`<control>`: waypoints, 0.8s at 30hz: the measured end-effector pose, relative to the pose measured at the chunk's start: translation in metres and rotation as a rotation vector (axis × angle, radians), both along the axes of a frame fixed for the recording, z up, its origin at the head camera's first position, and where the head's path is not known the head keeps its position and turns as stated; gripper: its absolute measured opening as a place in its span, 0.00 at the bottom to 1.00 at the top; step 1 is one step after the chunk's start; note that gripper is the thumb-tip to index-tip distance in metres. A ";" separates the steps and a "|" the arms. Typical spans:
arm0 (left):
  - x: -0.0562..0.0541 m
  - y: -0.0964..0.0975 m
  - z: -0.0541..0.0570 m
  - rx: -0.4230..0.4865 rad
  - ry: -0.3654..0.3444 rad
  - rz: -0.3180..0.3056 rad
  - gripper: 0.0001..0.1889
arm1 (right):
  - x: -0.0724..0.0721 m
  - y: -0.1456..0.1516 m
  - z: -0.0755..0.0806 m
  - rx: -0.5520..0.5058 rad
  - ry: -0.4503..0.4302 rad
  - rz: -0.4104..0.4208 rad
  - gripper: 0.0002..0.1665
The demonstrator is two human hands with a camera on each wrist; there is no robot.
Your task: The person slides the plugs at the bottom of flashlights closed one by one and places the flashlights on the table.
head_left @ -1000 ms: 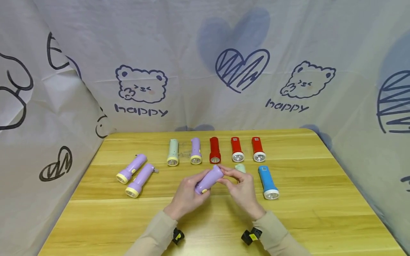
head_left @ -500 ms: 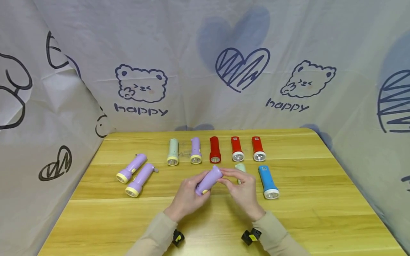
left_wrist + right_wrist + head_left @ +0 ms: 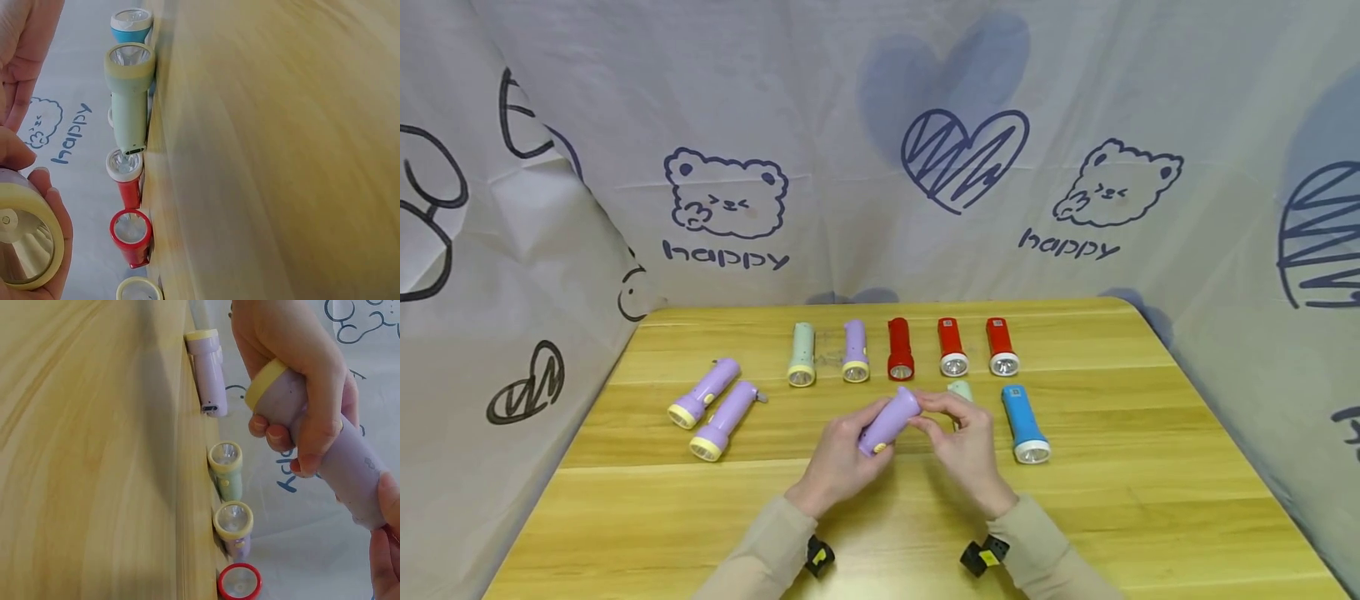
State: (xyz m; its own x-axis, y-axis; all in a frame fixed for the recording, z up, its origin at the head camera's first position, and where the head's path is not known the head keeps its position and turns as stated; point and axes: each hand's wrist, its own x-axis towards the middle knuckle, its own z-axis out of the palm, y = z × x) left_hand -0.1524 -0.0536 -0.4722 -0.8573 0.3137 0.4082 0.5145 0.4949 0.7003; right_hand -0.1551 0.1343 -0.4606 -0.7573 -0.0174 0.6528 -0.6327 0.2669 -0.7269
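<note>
A purple flashlight with a yellow head is held up over the middle of the table. My left hand grips it, fingers curled round its body and head in the right wrist view. At the tail end, the thumb and fingers of my right hand pinch the flashlight. Its lens ring faces the camera in the left wrist view, and small dark marks show along its body in the right wrist view. Just behind my right hand lies a pale green flashlight, partly hidden by it.
Two purple flashlights lie slanted at the left. Along the back stand in a row a green one, a purple one and several red flashlights. A blue flashlight lies at the right. White printed cloth surrounds the wooden table.
The head view has shifted slightly. Both hands stay on the purple flashlight in nearly the same pose, and the other flashlights keep their places.
</note>
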 end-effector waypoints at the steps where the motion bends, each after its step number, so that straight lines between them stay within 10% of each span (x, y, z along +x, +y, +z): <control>1: 0.000 0.000 0.000 -0.001 -0.003 -0.002 0.31 | 0.000 0.000 0.000 -0.010 -0.001 -0.004 0.13; 15: 0.004 0.008 0.006 0.011 -0.154 -0.058 0.30 | -0.006 0.004 -0.008 -0.177 -0.085 -0.013 0.11; 24: 0.003 0.006 0.014 0.044 -0.470 -0.215 0.37 | -0.008 0.012 -0.006 -0.196 -0.240 0.015 0.07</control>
State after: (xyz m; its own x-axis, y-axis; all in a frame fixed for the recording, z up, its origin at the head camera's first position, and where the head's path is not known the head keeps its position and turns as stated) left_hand -0.1497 -0.0479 -0.4577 -0.8691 0.4945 0.0109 0.2262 0.3777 0.8979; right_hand -0.1632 0.1461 -0.4665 -0.8909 0.0786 0.4473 -0.4395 0.0983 -0.8928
